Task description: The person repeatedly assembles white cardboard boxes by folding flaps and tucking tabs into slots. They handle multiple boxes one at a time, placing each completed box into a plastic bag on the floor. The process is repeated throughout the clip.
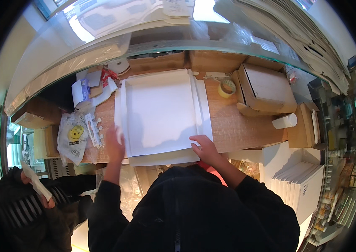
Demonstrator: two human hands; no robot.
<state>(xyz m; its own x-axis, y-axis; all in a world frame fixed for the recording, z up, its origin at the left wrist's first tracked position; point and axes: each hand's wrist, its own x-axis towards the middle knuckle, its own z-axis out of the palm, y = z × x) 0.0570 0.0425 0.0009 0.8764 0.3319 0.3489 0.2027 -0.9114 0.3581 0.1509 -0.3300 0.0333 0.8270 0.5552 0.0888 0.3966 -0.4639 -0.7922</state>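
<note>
A large white sheet of card (161, 111) lies flat on the wooden tabletop, with raised or folded strips along its sides. Other white layers show under it at the right and front edges. At its near left corner is my left hand (115, 147), somewhat blurred, fingers stretched out and nothing seen in them. My right hand (206, 150) is at the near right corner, its fingers apart and reaching over the card's edge. Whether either hand presses on the card I cannot tell.
Left of the card lie a clear plastic bag with a yellow smiley (75, 132) and a white cutout strip (92, 130). To the right are a tape roll (227, 87), a cardboard box (266, 90) and a white cylinder (285, 121). A glass shelf edge (173, 45) spans the back. Another person's hand (48, 202) holds something white at lower left.
</note>
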